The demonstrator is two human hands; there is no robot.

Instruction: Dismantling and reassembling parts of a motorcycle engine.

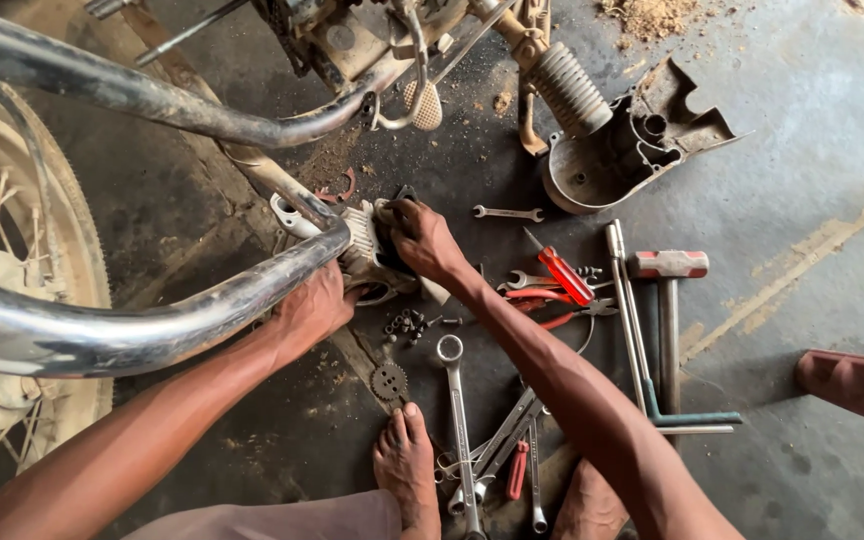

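Grey concrete floor (812,150), oil-stained, sawdust at the top edge; open bare room lies to the right and upper right, while the left side is closed off by motorcycle parts.

Item 1: finned metal engine part (367,245), pale and dirty, on the floor at centre, partly under the chrome pipe (152,320). Its long axis cannot be told for certain; the fins face left toward the pipe.

Item 2: right hand (422,240), on top of the finned part, fingers (392,212) curled and pressed down on a dark piece at its upper face.

Item 3: left hand (312,310), just below the pipe, pressed against the lower left side of the part; whether its fingers are spread or closed cannot be told, as they are hidden.

Item 4: spoked wheel (12,290), filling the left edge.

Item 5: engine side cover (632,145), upper right, hollow side up, well apart from the hands.

Item 6: tools right of the part: small spanner (508,212), red-handled screwdriver (562,275), hammer (668,300) with handle running toward the lower edge, long ring spanner (457,420) lying near-vertical.

Item 7: small sprocket (389,381), just above a bare foot (407,465).
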